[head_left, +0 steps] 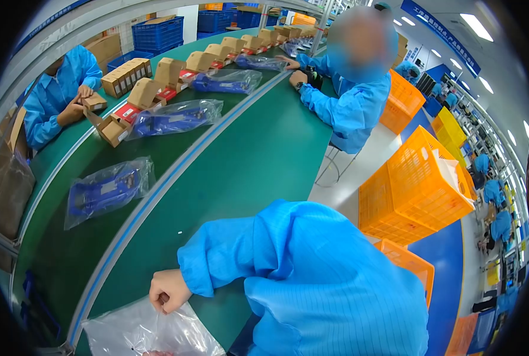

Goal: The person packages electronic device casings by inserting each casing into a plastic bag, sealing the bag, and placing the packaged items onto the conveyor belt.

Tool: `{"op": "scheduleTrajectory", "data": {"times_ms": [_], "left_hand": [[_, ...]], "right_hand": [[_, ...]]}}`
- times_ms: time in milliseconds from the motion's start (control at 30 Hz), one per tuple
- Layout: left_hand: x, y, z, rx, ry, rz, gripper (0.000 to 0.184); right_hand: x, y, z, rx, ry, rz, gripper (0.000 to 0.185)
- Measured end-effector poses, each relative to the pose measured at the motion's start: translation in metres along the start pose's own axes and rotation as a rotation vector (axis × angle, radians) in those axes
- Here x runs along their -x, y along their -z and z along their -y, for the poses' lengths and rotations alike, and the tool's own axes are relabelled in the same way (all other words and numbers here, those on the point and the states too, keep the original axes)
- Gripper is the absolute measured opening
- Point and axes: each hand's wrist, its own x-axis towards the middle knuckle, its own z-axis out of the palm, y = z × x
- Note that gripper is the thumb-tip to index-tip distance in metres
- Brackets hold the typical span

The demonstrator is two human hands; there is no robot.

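My right hand (169, 291), at the end of a blue sleeve, is closed with its fingers pinched on the top edge of a clear plastic bag (140, 329). The bag lies over the green work surface at the bottom of the view, and its lower part is cut off. A small skin-coloured patch at the bottom edge, seen at the bag, may be my left hand; its fingers cannot be made out. Left of the bag, a dark blue part (39, 308) rests on the conveyor. Further up lies a bagged blue plastic part (110, 187).
The green conveyor (56, 249) carries more bagged blue parts (178, 117) and open cardboard boxes (115, 127). A metal rail (140, 216) divides it from my worktop. Two co-workers (356, 107) in blue sit along the line. Orange crates (401, 184) stand at the right.
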Motion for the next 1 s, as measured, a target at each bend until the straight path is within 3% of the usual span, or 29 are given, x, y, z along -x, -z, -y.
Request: {"op": "scheduleTrajectory", "data": {"times_ms": [400, 500, 600, 633, 733, 833, 900, 967, 1000], "left_hand": [[-0.007, 0.018, 0.002, 0.062, 0.05, -0.016, 0.017], [-0.006, 0.02, -0.001, 0.059, 0.101, -0.019, 0.018], [-0.008, 0.025, -0.002, 0.064, 0.127, 0.009, 0.018], [-0.008, 0.028, -0.001, 0.066, 0.137, 0.026, 0.018], [-0.011, 0.033, 0.004, 0.063, 0.13, 0.048, 0.019], [-0.005, 0.014, -0.022, 0.06, 0.148, -0.07, 0.019], [-0.057, 0.039, 0.041, 0.112, -0.771, 0.336, 0.018], [-0.058, 0.045, 0.05, 0.086, -0.805, 0.387, 0.018], [-0.027, 0.038, 0.024, 0.052, -0.386, 0.226, 0.017]], "right_hand": [[-0.012, -0.014, 0.002, -0.015, -0.029, 0.019, 0.009], [-0.013, -0.013, 0.001, -0.114, -0.003, -0.052, 0.032], [-0.017, 0.009, 0.068, -0.06, 0.344, -0.291, 0.079], [-0.016, 0.021, 0.097, -0.027, 0.527, -0.343, 0.086], [-0.001, 0.047, 0.175, 0.081, 0.865, -0.445, 0.085], [0.012, 0.052, 0.219, 0.161, 1.024, -0.485, 0.083], [0.017, 0.049, 0.23, 0.177, 1.067, -0.501, 0.082], [0.015, 0.047, 0.24, 0.184, 1.077, -0.505, 0.081], [0.021, 0.047, 0.239, 0.182, 1.103, -0.515, 0.081]]}}
